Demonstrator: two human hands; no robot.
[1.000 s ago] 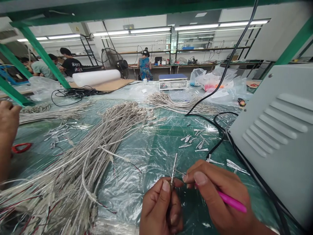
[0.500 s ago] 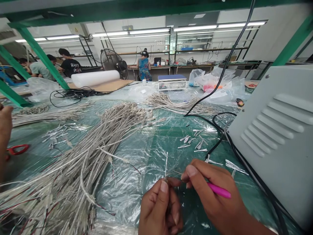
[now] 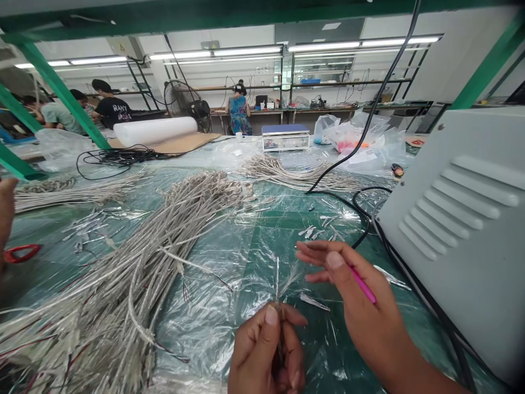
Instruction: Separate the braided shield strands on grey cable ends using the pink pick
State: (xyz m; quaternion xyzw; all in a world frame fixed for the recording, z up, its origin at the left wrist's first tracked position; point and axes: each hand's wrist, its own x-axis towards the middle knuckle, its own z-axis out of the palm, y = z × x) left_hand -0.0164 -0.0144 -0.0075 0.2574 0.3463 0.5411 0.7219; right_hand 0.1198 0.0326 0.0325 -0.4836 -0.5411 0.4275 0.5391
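Note:
My left hand point(image 3: 266, 350) is closed at the bottom centre, pinching a cable end between thumb and fingers. From this pinch a thin silvery foil-wrapped core point(image 3: 278, 276) stands up, with fine loose wire strands point(image 3: 290, 279) fanned out to its right. My right hand point(image 3: 369, 312) is to the right with its fingertips stretched apart, clear of the cable. A tool with a pink handle point(image 3: 363, 284) lies tucked in it behind the thumb; its tip is hidden. Below those fingers is a strip of torn foil point(image 3: 315, 302).
A large heap of braided cables point(image 3: 164, 235) covers the left side. More cables point(image 3: 287, 172) lie behind, near a scale point(image 3: 286, 138). A grey vented machine point(image 3: 459, 219) with black cords stands right. Red-handled scissors point(image 3: 22, 253) and another person's hand point(image 3: 5, 208) are far left.
My right hand has moved up and away from the cable, its fingers opening out from a pinch. Fine strands now show spread beside the core, and a foil strip has appeared below the right hand.

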